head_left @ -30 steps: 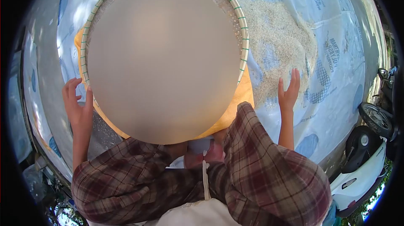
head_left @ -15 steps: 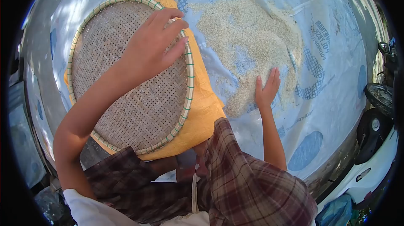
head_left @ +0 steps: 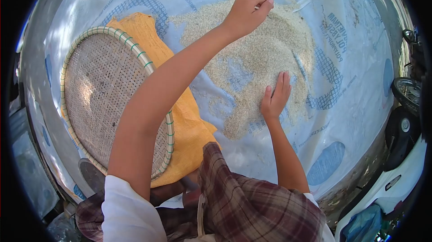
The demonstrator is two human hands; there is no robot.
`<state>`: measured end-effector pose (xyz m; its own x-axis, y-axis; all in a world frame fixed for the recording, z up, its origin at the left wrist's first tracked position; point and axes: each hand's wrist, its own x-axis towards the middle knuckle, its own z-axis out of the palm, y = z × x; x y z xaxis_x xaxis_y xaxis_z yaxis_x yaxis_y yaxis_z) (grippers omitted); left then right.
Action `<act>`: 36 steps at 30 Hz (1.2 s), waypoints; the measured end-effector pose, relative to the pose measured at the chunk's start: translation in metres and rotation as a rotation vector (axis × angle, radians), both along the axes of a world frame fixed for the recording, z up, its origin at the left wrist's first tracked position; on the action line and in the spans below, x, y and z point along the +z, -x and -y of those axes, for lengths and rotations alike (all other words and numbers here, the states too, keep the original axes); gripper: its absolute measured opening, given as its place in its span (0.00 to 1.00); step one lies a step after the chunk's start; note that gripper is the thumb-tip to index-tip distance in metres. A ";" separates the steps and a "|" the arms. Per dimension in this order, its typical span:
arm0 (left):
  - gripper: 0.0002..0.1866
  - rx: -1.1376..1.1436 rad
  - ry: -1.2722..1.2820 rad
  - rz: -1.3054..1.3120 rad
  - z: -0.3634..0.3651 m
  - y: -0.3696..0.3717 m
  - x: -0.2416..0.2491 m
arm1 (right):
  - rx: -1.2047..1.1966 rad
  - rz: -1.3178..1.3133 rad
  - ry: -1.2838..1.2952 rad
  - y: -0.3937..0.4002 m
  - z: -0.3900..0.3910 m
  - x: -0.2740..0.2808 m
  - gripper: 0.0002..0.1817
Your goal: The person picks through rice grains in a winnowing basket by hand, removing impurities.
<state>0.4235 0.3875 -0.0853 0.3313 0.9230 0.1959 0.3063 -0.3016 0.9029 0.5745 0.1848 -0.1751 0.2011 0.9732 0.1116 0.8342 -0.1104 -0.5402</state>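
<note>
A spread of pale grain [head_left: 265,48] lies on the printed plastic sheet. Above its far part is my left hand [head_left: 249,15], its fingers closed in a pinch; a small whitish bit shows between them, too small to name. My right hand [head_left: 276,95] rests on the near right part of the grain, fingers stretched out and held side by side, gripping nothing. Under my left forearm sits the round woven bamboo tray [head_left: 101,93], its rim bound with green ties. The tray leans over an orange woven sack [head_left: 189,138].
The white and blue plastic sheet [head_left: 355,84] covers most of the ground. Along the right edge are a wheel [head_left: 407,93] and white bodywork [head_left: 391,192] of what looks like a motorbike. My plaid-clad legs [head_left: 252,206] are at the near edge.
My left hand has left the tray's rim and moved right, over the grain, its fingers now pinched. The tray appears lower and farther left. My right hand stays on the grain.
</note>
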 end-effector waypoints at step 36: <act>0.17 0.626 -0.347 -0.163 -0.008 0.041 -0.096 | -0.031 -0.018 -0.051 -0.004 0.002 -0.010 0.27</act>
<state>0.3822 0.3953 -0.1811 -0.1883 0.8428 0.5042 0.6370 -0.2859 0.7159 0.5784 0.1824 -0.1848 0.2338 0.9595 0.1569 0.8207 -0.1082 -0.5610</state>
